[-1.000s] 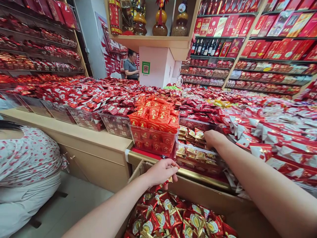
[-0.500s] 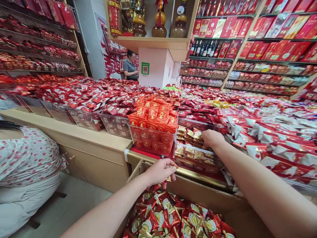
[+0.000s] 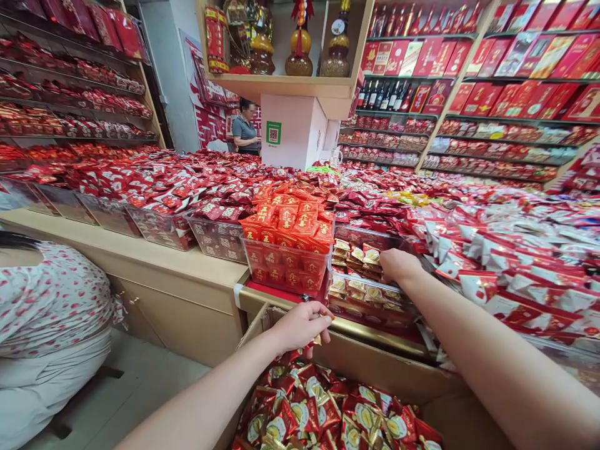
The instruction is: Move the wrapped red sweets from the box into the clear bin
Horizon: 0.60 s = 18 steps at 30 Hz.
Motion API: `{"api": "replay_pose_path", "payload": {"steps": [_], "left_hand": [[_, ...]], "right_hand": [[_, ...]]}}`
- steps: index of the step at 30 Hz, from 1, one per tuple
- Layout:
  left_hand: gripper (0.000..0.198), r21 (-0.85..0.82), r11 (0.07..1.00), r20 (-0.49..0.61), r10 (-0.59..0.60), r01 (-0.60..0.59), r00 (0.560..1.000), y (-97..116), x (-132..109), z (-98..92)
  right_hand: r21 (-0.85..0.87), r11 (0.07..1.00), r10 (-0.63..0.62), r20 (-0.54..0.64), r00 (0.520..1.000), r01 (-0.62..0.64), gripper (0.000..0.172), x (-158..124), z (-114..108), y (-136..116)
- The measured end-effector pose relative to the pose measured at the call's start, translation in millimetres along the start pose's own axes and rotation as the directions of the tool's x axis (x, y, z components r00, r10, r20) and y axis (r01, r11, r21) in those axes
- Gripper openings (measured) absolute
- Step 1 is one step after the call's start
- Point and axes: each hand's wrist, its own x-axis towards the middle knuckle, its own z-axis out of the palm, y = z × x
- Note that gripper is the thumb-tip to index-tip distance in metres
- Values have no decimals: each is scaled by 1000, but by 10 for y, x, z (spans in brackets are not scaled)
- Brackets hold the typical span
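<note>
My left hand is closed on a bunch of red and gold wrapped candies, held just above an open cardboard box full of the same candies. My right hand reaches into a clear plastic bin on the counter that holds rows of those candies; its fingers are curled down among them and mostly hidden. Left of that bin stands another clear bin piled with orange-red packets.
Red wrapped sweets cover the wide display counter in clear bins. Shelves of red boxes and bottles line the walls. A person in a spotted top crouches at my left. Another person stands far behind the counter.
The view has shifted slightly; both hands stay almost where they were, the right hand edging a little left in the bin.
</note>
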Motion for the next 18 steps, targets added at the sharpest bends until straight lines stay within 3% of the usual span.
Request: {"api": "replay_pose_path", "payload": {"steps": [18], "left_hand": [[26,1,1000,-10,-25,25,1000,66,-25,20]], "right_hand": [[-34,999,14,-55,998,-16,32,-1,-31,-12]]}}
